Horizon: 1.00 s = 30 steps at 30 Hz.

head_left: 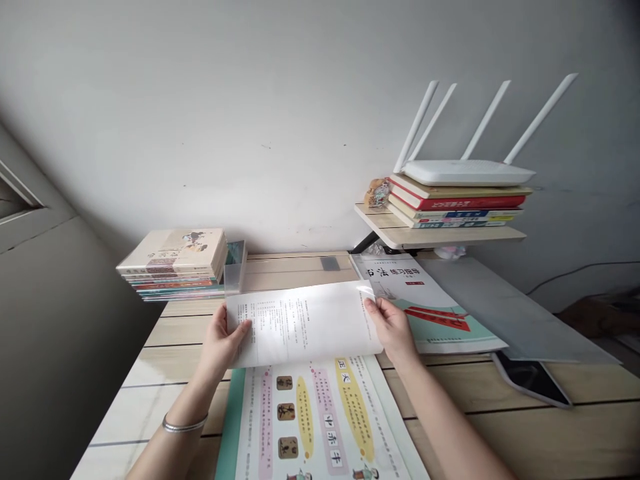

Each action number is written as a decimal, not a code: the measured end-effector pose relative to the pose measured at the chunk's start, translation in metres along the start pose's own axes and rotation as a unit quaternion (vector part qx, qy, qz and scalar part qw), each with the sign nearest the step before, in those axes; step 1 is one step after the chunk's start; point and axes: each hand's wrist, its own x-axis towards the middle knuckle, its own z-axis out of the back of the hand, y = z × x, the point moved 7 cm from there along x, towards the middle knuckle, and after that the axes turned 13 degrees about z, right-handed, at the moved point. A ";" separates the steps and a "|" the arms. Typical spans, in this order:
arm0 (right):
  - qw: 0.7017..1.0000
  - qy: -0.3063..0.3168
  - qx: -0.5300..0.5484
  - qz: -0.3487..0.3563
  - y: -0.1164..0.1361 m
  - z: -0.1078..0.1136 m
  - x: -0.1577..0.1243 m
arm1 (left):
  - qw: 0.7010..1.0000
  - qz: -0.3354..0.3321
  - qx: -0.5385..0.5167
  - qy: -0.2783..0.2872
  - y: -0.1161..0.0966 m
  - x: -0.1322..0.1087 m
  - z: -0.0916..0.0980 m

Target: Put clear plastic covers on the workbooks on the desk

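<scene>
A white page point(320, 320) with small printed text is raised between my hands, above an open book point(327, 420). My left hand point(225, 337) grips its left edge, thumb on top. My right hand point(393, 327) pinches its right edge. Clear plastic film point(280, 273) shows beyond the page's far edge; I cannot tell how it is joined to the page. The book's lower page carries yellow and pink panels with Chinese characters, and a green strip runs along its left side. A silver bracelet point(185, 424) circles my left wrist.
At the back left stands a stack of books point(173, 257). A calligraphy book point(433, 310), a translucent sheet point(510, 307) and a phone point(533, 379) lie on the right. Above them, a raised shelf point(445, 237) bears books and a white router point(465, 172) with antennas. The wall point(280, 120) closes the back.
</scene>
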 end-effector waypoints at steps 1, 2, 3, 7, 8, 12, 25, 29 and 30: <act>1.000 -0.002 -0.008 0.005 0.000 0.001 0.000 | 1.000 0.000 0.006 -0.002 0.000 0.000 0.000; 1.000 -0.006 -0.014 0.009 0.000 0.001 0.000 | 1.000 0.001 0.013 -0.005 0.000 0.001 0.000; 1.000 -0.011 -0.015 0.010 0.001 0.002 0.000 | 1.000 0.002 0.019 -0.009 0.001 0.001 0.000; 0.999 0.020 0.046 -0.016 0.004 -0.003 -0.002 | 0.999 -0.002 0.022 -0.023 0.005 0.004 0.000; 0.997 0.037 0.070 -0.026 0.005 -0.005 -0.003 | 1.000 -0.004 0.020 -0.024 0.006 0.005 0.000; 0.994 0.061 0.087 -0.037 0.002 -0.008 -0.005 | 0.999 -0.007 0.010 -0.031 0.008 0.005 -0.002; 0.999 0.015 0.037 -0.010 -0.003 -0.001 -0.006 | 1.000 -0.018 -0.001 0.003 -0.002 -0.004 -0.004; 0.995 0.030 0.097 -0.025 0.000 -0.004 -0.006 | 1.000 -0.014 -0.017 -0.006 0.002 -0.001 -0.005; 0.995 0.026 0.093 -0.024 0.000 -0.004 -0.006 | 1.000 -0.014 -0.018 -0.009 0.003 0.000 -0.005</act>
